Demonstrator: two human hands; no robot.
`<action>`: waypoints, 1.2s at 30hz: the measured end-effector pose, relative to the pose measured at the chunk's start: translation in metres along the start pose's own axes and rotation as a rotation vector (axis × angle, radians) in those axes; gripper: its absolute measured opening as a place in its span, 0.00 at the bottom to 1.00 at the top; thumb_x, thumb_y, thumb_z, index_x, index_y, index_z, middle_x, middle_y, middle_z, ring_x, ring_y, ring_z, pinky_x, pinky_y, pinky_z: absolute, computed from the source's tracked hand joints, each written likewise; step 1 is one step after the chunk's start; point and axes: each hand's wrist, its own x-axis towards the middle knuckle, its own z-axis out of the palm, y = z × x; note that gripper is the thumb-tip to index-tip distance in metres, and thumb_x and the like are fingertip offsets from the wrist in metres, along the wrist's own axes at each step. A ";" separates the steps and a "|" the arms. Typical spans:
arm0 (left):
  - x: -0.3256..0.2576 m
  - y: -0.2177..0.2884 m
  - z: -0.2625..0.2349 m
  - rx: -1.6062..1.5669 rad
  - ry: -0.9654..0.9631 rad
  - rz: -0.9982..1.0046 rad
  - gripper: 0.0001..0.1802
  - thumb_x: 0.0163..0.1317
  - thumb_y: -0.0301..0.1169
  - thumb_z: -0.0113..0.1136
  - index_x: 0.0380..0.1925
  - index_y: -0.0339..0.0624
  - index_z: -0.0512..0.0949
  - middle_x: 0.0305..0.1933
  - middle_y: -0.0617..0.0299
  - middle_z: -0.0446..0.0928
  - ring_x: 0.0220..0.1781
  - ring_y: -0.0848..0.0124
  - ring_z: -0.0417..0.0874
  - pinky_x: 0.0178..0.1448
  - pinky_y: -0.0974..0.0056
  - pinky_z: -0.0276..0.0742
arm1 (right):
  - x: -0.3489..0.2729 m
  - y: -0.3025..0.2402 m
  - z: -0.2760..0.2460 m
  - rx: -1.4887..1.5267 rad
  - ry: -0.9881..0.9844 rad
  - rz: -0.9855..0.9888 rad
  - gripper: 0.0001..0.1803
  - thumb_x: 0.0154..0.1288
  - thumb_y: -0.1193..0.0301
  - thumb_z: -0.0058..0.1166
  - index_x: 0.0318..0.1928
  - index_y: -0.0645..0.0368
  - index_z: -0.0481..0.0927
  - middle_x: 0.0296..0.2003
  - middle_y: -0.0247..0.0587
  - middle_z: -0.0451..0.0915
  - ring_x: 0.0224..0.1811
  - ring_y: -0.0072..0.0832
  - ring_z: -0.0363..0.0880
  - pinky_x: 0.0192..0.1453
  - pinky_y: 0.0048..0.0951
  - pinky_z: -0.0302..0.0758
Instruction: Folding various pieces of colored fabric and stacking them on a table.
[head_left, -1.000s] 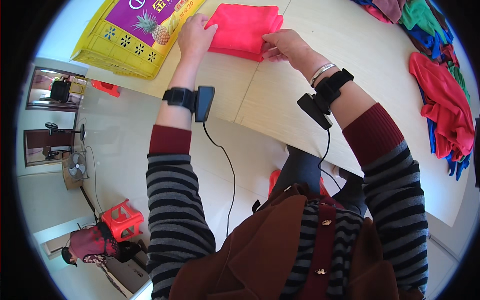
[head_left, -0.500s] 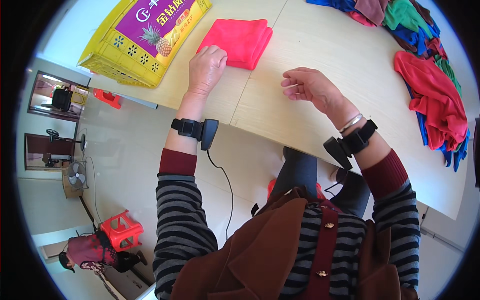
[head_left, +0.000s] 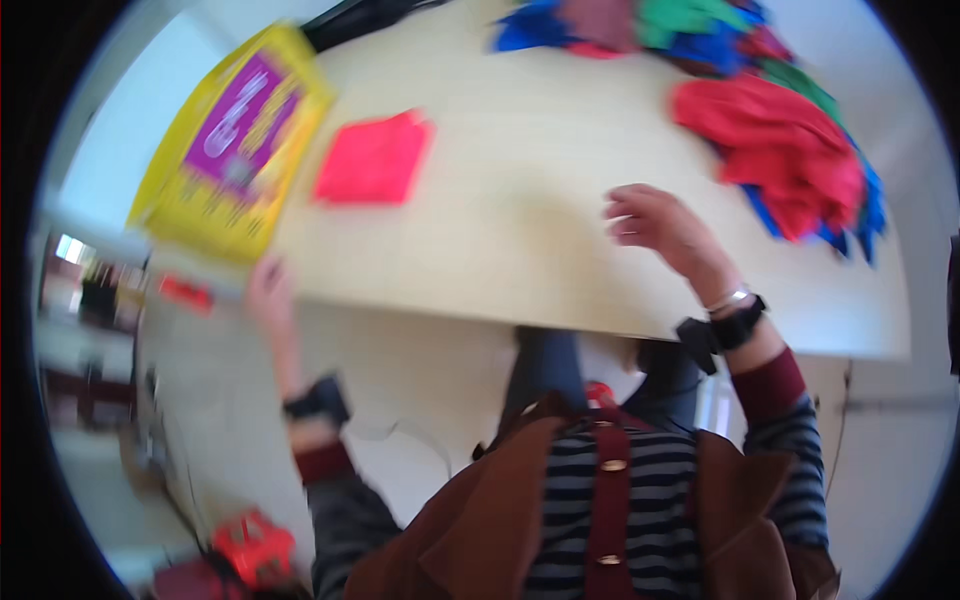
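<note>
A folded red cloth (head_left: 373, 160) lies flat on the light wooden table (head_left: 520, 230), left of centre. My left hand (head_left: 264, 290) hangs at the table's near left edge, off the cloth and holding nothing; blur hides its fingers. My right hand (head_left: 655, 220) hovers over the middle of the table with fingers loosely curled and nothing in it. A heap of red cloth (head_left: 780, 150) lies to the right of my right hand.
A yellow and purple bag (head_left: 235, 140) lies on the table's left end beside the folded cloth. Several coloured cloths (head_left: 660, 25) in blue, green and red are piled along the far and right side. A red object (head_left: 250, 545) stands on the floor at lower left.
My left hand has come off the folded red cloth and dropped back to the table's near edge. My right hand has moved right, away from the cloth. The view has shifted.
</note>
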 end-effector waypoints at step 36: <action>-0.001 0.199 0.096 -0.305 -0.282 0.024 0.09 0.67 0.23 0.54 0.45 0.31 0.75 0.43 0.59 0.77 0.46 0.70 0.80 0.50 0.68 0.78 | -0.044 -0.296 -0.104 -0.790 0.453 -0.962 0.19 0.68 0.61 0.49 0.50 0.62 0.78 0.38 0.42 0.82 0.37 0.35 0.80 0.47 0.35 0.78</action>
